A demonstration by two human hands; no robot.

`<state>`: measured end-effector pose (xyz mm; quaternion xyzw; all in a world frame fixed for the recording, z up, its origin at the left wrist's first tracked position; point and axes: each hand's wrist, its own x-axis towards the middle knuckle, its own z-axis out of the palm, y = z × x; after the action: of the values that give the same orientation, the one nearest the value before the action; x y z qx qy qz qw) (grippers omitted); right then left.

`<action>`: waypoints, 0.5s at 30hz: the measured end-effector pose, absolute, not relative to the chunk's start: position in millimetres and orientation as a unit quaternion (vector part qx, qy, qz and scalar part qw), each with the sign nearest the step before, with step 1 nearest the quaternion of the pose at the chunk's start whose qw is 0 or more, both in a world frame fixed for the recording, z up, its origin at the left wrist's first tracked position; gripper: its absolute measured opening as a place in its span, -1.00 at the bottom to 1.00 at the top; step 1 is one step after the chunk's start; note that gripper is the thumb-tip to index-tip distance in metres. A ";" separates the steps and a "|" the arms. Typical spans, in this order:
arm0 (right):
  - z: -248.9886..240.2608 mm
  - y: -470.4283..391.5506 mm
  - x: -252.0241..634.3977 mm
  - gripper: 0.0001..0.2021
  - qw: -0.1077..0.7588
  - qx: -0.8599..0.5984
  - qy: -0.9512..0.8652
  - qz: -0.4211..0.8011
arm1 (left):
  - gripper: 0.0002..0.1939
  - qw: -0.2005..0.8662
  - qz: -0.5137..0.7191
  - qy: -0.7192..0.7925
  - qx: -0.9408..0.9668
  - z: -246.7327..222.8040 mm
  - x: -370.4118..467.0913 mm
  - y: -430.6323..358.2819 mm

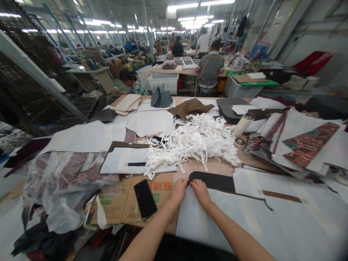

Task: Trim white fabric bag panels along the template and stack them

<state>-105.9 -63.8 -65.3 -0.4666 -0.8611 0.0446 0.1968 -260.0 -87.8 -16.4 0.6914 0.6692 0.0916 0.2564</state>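
In the head view, my left hand [179, 191] and my right hand [200, 192] are side by side at the worktable's near middle. Both are closed, fingertips pinched at the rounded left end of a dark brown fabric piece [214, 181]. My fingers hide exactly what part of the edge they grip. White backing sheets [228, 214] lie around and below this piece, one running under my right forearm. A thin dark cord-like strip [268, 204] ends in a loose curl to the right. Just beyond my hands spreads a tangled heap of white ribbon strips [201, 139].
A black phone [145, 199] lies on flattened cardboard [119, 206] at left, near crumpled clear plastic [59, 188]. A cream thermos [244, 124] stands behind the ribbon heap. Stacked patterned panels [310, 145] fill the right. Beyond the table, a person [211, 67] sits facing away.
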 end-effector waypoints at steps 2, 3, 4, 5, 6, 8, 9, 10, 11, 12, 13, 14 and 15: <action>-62.2 -64.0 -104.4 -0.77 0.191 -0.457 -0.868 0.045 | -0.60 0.244 0.070 0.655 0.711 -17.7 -255.7 -79.9; -60.4 -63.9 -103.4 -0.78 0.188 -0.450 -0.872 0.045 | -0.62 0.241 0.060 0.647 0.721 -18.3 -254.7 -77.2; -58.5 -63.8 -102.3 -0.78 0.185 -0.442 -0.877 0.044 | -0.64 0.239 0.052 0.638 0.730 -18.8 -254.6 -75.4; -56.7 -63.7 -101.3 -0.78 0.182 -0.432 -0.882 0.041 | -0.66 0.238 0.047 0.629 0.738 -19.3 -255.2 -74.5; -54.9 -63.8 -100.6 -0.79 0.181 -0.420 -0.888 0.036 | -0.67 0.238 0.046 0.620 0.746 -19.8 -256.4 -74.2; -51.4 -64.6 -100.4 -0.79 0.178 -0.395 -0.901 0.019 | -0.68 0.234 0.052 0.601 0.763 -20.7 -259.3 -75.2; -49.5 -65.2 -101.0 -0.79 0.174 -0.384 -0.907 0.010 | -0.69 0.227 0.056 0.591 0.772 -21.0 -260.5 -76.1; -47.6 -65.9 -101.9 -0.80 0.167 -0.376 -0.911 0.001 | -0.69 0.217 0.058 0.581 0.782 -21.1 -261.1 -77.2; -45.7 -66.6 -102.7 -0.80 0.158 -0.372 -0.915 -0.006 | -0.70 0.205 0.056 0.568 0.795 -21.1 -261.1 -78.4; -43.9 -67.3 -103.0 -0.81 0.145 -0.370 -0.918 -0.013 | -0.70 0.192 0.049 0.554 0.809 -20.7 -260.6 -79.6; -42.2 -68.0 -102.3 -0.81 0.132 -0.370 -0.919 -0.020 | -0.70 0.178 0.038 0.538 0.823 -19.9 -259.5 -80.8; -40.7 -68.6 -100.2 -0.81 0.119 -0.371 -0.920 -0.028 | -0.70 0.167 0.022 0.522 0.836 -18.8 -258.1 -81.7; -39.5 -69.3 -96.5 -0.81 0.107 -0.373 -0.921 -0.036 | -0.70 0.158 0.005 0.508 0.847 -17.2 -256.6 -82.4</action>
<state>-96.5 -69.3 -39.5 -0.3729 -0.9210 -0.0356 0.1066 -256.6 -82.4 -17.2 0.8467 0.5081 0.0054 0.1576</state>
